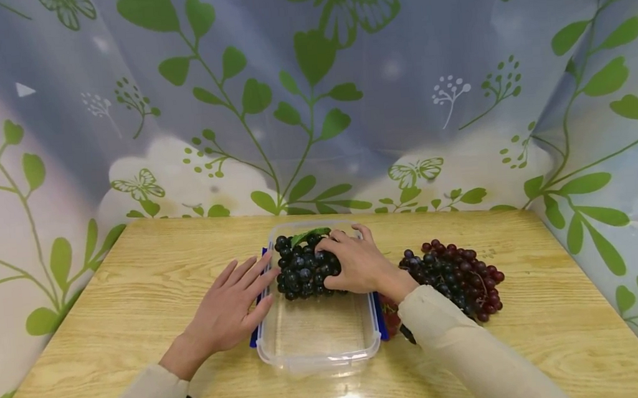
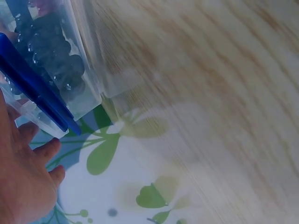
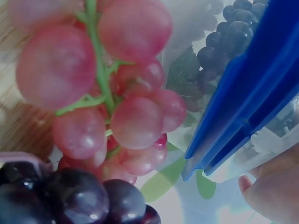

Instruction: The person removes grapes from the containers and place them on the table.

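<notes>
A clear plastic container (image 1: 318, 333) with blue side latches (image 1: 383, 322) stands on the table. In its far half lies a bunch of black grapes (image 1: 302, 272) with a green leaf (image 1: 312, 233). My right hand (image 1: 358, 263) reaches in over the right rim and grips the bunch's right side with curled fingers and thumb. At the left rim my left hand (image 1: 231, 309) is spread, fingers straight, fingertips at the container's edge. The left wrist view has the left hand (image 2: 28, 172) beside a blue latch (image 2: 37, 88), with the grapes (image 2: 51, 56) behind the clear wall.
Right of the container lie dark and red grapes (image 1: 465, 275). Pinkish-red grapes (image 1: 390, 312) sit close against its right side, partly behind the right sleeve. The right wrist view has these red grapes (image 3: 135, 121) up close. A leaf-patterned curtain (image 1: 313, 130) surrounds the wooden table (image 1: 178, 266).
</notes>
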